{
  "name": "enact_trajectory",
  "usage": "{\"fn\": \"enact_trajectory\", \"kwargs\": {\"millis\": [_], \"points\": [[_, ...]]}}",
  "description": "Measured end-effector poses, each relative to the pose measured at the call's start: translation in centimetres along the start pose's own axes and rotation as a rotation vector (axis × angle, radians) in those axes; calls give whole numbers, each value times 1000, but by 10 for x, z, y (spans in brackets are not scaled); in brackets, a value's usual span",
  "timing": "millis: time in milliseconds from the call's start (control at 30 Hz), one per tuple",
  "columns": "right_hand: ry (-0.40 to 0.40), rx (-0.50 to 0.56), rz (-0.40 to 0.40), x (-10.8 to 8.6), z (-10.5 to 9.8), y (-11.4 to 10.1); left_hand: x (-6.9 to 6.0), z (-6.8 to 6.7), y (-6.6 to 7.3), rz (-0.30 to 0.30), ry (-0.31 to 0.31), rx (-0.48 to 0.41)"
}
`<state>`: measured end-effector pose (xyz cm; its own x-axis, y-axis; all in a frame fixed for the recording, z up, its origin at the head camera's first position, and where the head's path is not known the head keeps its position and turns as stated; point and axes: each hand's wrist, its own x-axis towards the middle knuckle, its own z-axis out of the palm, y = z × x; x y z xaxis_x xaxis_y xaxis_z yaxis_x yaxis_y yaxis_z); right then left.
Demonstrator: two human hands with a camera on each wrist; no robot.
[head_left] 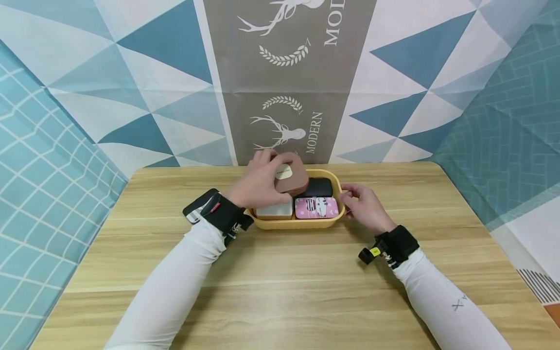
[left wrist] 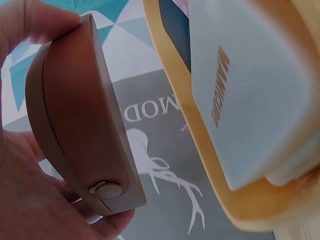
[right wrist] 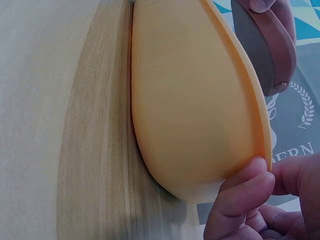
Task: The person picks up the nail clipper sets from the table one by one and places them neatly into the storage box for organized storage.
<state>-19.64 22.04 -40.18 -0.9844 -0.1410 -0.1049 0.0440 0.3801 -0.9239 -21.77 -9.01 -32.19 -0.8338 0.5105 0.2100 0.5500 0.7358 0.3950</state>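
Observation:
My left hand [head_left: 261, 182] grips a brown snap-button case [head_left: 292, 174] by its edges, raised over the back left of a yellow oval basket [head_left: 295, 224]. In the left wrist view the case [left wrist: 90, 115] stands on edge between thumb and fingers, apart from the basket. Inside the basket lie a whitish case [left wrist: 250, 95] lettered MANICURE, a black case [head_left: 319, 187] and a pink cartoon-printed tin [head_left: 317, 208]. At the basket's right end, my right hand [head_left: 365, 204] pinches the rim between thumb and fingers [right wrist: 245, 192].
A black flat item [head_left: 198, 206] with a white label lies left of the basket, partly behind the left wrist strap. The wooden table [head_left: 280, 291] meets a patterned cloth backdrop [head_left: 284, 78] just behind the basket.

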Motion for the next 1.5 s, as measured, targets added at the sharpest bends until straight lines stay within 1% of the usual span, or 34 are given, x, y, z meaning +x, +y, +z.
{"fn": "enact_trajectory", "kwargs": {"millis": [267, 400, 700, 800, 933, 1233, 1500], "points": [[-5, 4, 0, -1, -2, 1, 9, 10, 10, 30, -37, -36], [-6, 3, -1, -1, -2, 1, 13, 16, 14, 46, -52, -34], [-38, 40, -15, -3, -5, -2, 21, 25, 21, 38, -105, -22], [-50, 46, -13, -3, -6, -3, 23, 28, 23, 42, -118, -23], [-59, 49, -12, -2, -7, -3, 28, 32, 24, 61, -129, -34], [-69, 74, -28, -1, -6, -1, 35, 38, 29, 73, -150, -36], [-75, 77, -35, -1, -7, -1, 41, 43, 31, 105, -193, -67]]}}
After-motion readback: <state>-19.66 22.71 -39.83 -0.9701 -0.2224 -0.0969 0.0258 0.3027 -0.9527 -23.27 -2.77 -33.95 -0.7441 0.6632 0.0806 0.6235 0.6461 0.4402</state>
